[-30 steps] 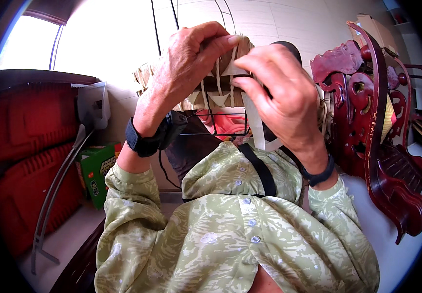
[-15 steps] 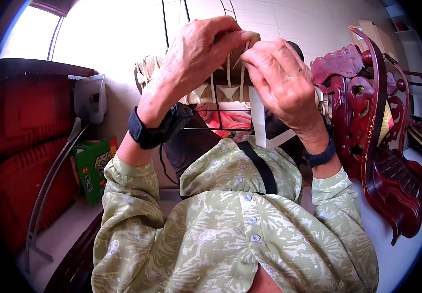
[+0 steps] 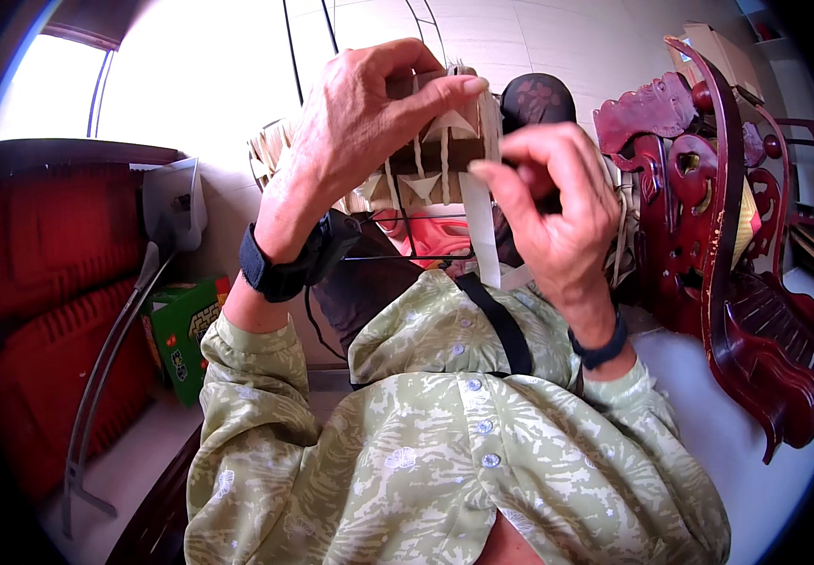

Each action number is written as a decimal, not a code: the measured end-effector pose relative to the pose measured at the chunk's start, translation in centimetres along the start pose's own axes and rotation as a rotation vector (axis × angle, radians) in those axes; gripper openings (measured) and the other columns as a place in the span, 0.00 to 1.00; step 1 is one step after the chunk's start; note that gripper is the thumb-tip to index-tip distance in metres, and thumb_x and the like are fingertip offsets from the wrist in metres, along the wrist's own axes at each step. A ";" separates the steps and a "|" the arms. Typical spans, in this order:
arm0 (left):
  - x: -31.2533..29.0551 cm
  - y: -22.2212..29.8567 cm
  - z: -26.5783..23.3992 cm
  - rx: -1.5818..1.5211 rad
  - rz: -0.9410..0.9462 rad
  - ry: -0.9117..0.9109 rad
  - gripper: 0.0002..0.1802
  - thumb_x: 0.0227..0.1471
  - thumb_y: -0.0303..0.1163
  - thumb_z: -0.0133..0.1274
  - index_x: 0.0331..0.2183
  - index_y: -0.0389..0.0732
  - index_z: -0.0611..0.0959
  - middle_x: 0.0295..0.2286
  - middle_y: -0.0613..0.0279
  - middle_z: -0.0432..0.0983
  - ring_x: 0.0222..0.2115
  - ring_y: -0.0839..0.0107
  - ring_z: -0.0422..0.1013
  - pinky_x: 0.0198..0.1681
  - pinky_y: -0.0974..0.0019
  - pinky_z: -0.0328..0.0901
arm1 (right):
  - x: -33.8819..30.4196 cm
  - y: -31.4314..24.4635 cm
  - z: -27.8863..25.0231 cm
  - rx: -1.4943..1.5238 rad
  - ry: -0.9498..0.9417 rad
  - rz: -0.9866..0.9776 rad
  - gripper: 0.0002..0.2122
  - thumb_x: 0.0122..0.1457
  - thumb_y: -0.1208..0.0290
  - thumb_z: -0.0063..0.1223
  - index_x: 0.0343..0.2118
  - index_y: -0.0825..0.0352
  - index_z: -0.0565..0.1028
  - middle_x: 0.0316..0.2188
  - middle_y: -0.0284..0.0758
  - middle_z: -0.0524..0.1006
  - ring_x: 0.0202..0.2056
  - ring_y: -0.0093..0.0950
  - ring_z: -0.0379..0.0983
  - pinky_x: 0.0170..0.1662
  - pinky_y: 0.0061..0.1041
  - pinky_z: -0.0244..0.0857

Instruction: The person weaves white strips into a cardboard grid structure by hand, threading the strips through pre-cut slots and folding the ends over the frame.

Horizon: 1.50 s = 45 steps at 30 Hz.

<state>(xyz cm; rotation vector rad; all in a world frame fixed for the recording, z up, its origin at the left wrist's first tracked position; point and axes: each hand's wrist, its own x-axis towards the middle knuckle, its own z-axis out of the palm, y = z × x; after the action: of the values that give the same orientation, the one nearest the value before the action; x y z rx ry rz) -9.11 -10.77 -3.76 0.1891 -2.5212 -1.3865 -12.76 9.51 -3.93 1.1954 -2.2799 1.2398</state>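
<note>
A piece of cream strips (image 3: 431, 188), with twisted strands crossing gaps, sits on a thin black metal frame (image 3: 407, 226) in front of me. My left hand (image 3: 369, 113) grips its upper edge, thumb on the near side; the other fingertips are partly hidden. Beside the piece's right edge is my right hand (image 3: 558, 188), thumb and index finger apart and the other fingers curled. A flat white strip (image 3: 481, 231) hangs just below the right thumb tip; whether they touch is unclear. Both wrists wear black bands.
On the right stands a carved dark-red wooden chair (image 3: 723, 235). At left are red slatted furniture (image 3: 58, 348), a green box (image 3: 176, 339) and a grey curved metal stand (image 3: 124, 330). Pink-red fabric (image 3: 440, 235) lies below the frame. A dark flower-patterned rounded thing (image 3: 537, 99) is beyond my right hand.
My right hand has come away from the left fingertips, moving down and parting its thumb and index finger. The left hand keeps its grip. The white strip's fold has shifted and straightened.
</note>
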 end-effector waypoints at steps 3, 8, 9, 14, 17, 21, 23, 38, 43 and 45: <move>0.1 -0.3 0.4 -0.066 0.000 0.022 0.21 0.54 0.46 0.63 0.31 0.34 0.86 0.17 0.62 0.77 0.19 0.79 0.70 0.22 0.70 0.64 | -2.1 -1.6 -1.4 0.030 -0.230 0.274 0.16 0.49 0.63 0.73 0.24 0.66 0.74 0.21 0.32 0.73 0.20 0.28 0.74 0.23 0.26 0.68; 0.4 -0.4 0.1 -0.058 0.015 -0.012 0.19 0.54 0.44 0.63 0.31 0.34 0.86 0.17 0.65 0.75 0.19 0.83 0.68 0.21 0.73 0.61 | -2.5 -2.0 -1.0 0.258 -0.235 0.439 0.11 0.56 0.71 0.66 0.24 0.70 0.74 0.21 0.34 0.75 0.21 0.23 0.77 0.22 0.23 0.67; 0.3 -0.1 0.1 -0.061 0.004 -0.003 0.19 0.54 0.44 0.63 0.31 0.35 0.86 0.17 0.65 0.75 0.19 0.83 0.67 0.21 0.73 0.61 | -2.5 -1.9 -1.3 0.284 -0.238 0.445 0.10 0.57 0.73 0.64 0.25 0.71 0.74 0.21 0.34 0.75 0.21 0.23 0.77 0.22 0.22 0.67; 0.3 -0.3 0.7 -0.070 0.024 0.059 0.19 0.54 0.44 0.63 0.29 0.35 0.86 0.16 0.67 0.75 0.18 0.84 0.67 0.21 0.74 0.61 | -3.1 -1.4 -2.1 0.394 -0.246 0.448 0.08 0.61 0.76 0.58 0.26 0.73 0.74 0.22 0.34 0.75 0.24 0.23 0.79 0.24 0.20 0.67; 0.2 -0.3 0.4 -0.104 -0.014 0.037 0.20 0.54 0.45 0.63 0.29 0.35 0.86 0.15 0.69 0.75 0.18 0.84 0.67 0.21 0.74 0.61 | -3.4 -1.4 -1.8 0.456 -0.260 0.481 0.09 0.62 0.76 0.58 0.26 0.73 0.74 0.22 0.34 0.75 0.24 0.24 0.81 0.24 0.21 0.68; 0.3 -0.2 -0.4 -0.153 -0.079 0.007 0.23 0.56 0.50 0.61 0.30 0.36 0.86 0.19 0.69 0.77 0.22 0.84 0.69 0.25 0.75 0.62 | -3.6 -1.5 -1.9 0.450 -0.352 0.554 0.05 0.61 0.78 0.58 0.31 0.72 0.74 0.24 0.34 0.79 0.25 0.22 0.81 0.27 0.19 0.69; 0.3 0.0 -1.3 -0.161 -0.087 0.070 0.27 0.57 0.54 0.58 0.32 0.35 0.86 0.20 0.68 0.77 0.23 0.84 0.69 0.26 0.74 0.62 | -4.0 -1.6 -1.5 0.469 -0.306 0.565 0.04 0.61 0.78 0.58 0.33 0.71 0.73 0.25 0.34 0.80 0.26 0.20 0.80 0.28 0.19 0.70; -5.8 -2.7 -7.4 -0.955 0.196 0.256 0.13 0.56 0.38 0.61 0.28 0.38 0.82 0.31 0.64 0.77 0.33 0.76 0.71 0.39 0.72 0.65 | -1.3 -7.4 -3.9 0.375 -0.487 0.182 0.07 0.54 0.76 0.64 0.33 0.68 0.76 0.26 0.37 0.78 0.27 0.35 0.78 0.31 0.30 0.69; -8.2 -0.7 -4.0 -0.865 0.310 0.299 0.13 0.56 0.32 0.60 0.22 0.40 0.79 0.25 0.69 0.72 0.32 0.78 0.66 0.40 0.72 0.61 | -1.8 -8.7 -6.6 0.249 -0.789 0.067 0.06 0.54 0.77 0.62 0.30 0.68 0.74 0.24 0.39 0.75 0.28 0.40 0.75 0.32 0.35 0.68; -10.5 0.9 -3.0 -0.964 0.223 0.330 0.12 0.58 0.29 0.58 0.23 0.40 0.78 0.24 0.72 0.71 0.29 0.81 0.65 0.35 0.75 0.60 | -2.6 -8.5 -7.6 0.241 -0.802 0.128 0.06 0.54 0.77 0.61 0.30 0.68 0.73 0.25 0.39 0.75 0.28 0.40 0.75 0.33 0.35 0.67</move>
<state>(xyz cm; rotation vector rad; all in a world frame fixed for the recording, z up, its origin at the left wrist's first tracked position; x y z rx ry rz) 1.86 -10.21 -3.14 -0.0522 -1.3578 -2.0639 -5.58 14.50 3.85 1.9340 -2.8356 1.2524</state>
